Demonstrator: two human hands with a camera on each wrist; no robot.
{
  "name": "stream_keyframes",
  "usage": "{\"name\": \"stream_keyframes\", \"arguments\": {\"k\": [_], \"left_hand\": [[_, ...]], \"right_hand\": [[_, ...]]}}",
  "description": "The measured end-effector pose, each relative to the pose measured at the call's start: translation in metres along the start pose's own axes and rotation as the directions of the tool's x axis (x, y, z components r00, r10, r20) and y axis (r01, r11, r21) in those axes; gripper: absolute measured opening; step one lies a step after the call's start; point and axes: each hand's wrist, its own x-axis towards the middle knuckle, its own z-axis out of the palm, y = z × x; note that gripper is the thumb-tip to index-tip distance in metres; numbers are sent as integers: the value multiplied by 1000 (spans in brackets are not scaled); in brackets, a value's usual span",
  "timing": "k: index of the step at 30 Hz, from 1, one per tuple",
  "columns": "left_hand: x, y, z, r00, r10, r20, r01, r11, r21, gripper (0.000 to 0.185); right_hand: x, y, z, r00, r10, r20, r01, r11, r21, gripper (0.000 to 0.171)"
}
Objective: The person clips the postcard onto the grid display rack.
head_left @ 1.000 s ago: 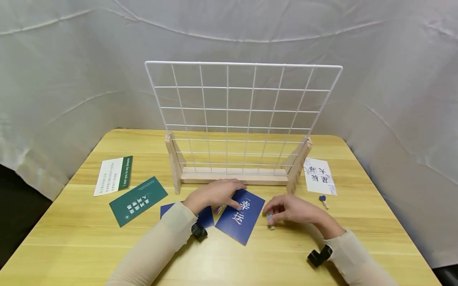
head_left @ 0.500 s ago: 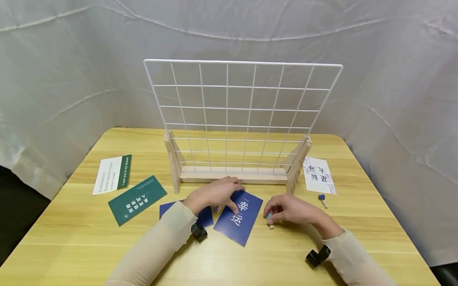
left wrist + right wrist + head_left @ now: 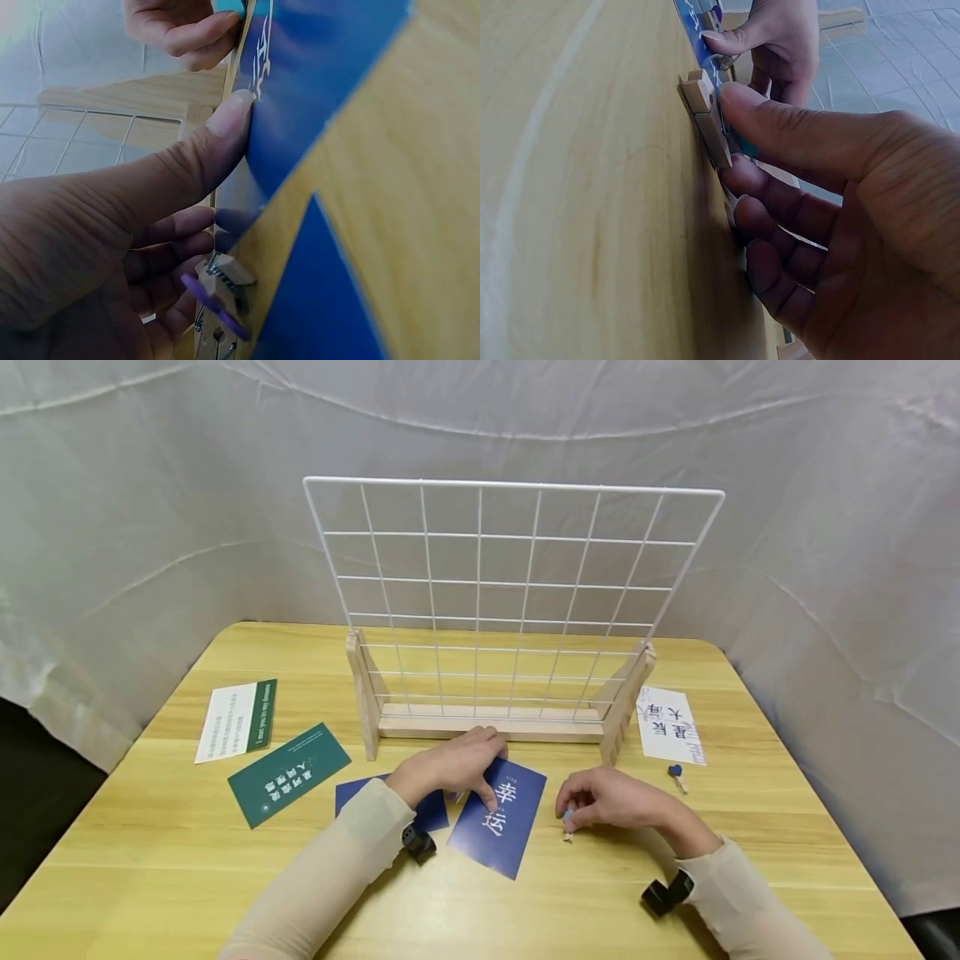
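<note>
My left hand (image 3: 453,768) holds a blue card with white characters (image 3: 504,827), the thumb on its printed face and the fingers at its far edge. Under that hand, a wooden clothespin with a purple decoration (image 3: 217,300) lies by the fingers. A second blue card (image 3: 431,812) is partly covered by the left hand and wrist. To the right of the held card, my right hand (image 3: 618,800) pinches a small wooden clothespin (image 3: 709,120) between thumb and index finger, close over the table. Its light-blue decoration is mostly hidden by the thumb.
Behind the hands stands a white wire grid (image 3: 480,581) in a wooden stand (image 3: 487,727). A green card (image 3: 288,777) and a white-and-green card (image 3: 236,722) lie left. At right are a white card (image 3: 670,727) and a clothespin with a dark-blue heart (image 3: 678,777).
The held blue card has turned slightly and shifted a little left with my left hand. The gap between it and my right hand has widened slightly. The right hand keeps its pinch.
</note>
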Motion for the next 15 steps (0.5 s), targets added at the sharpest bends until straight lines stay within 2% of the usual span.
{"name": "stream_keyframes", "arguments": {"k": [7, 15], "left_hand": [[0, 0, -1, 1000, -9, 7, 9, 1000, -30, 68], [0, 2, -1, 1000, -24, -2, 24, 1000, -19, 69]], "right_hand": [[0, 0, -1, 1000, -13, -11, 13, 1000, -18, 7], [-1, 0, -4, 1000, 20, -9, -21, 999, -40, 7]]}}
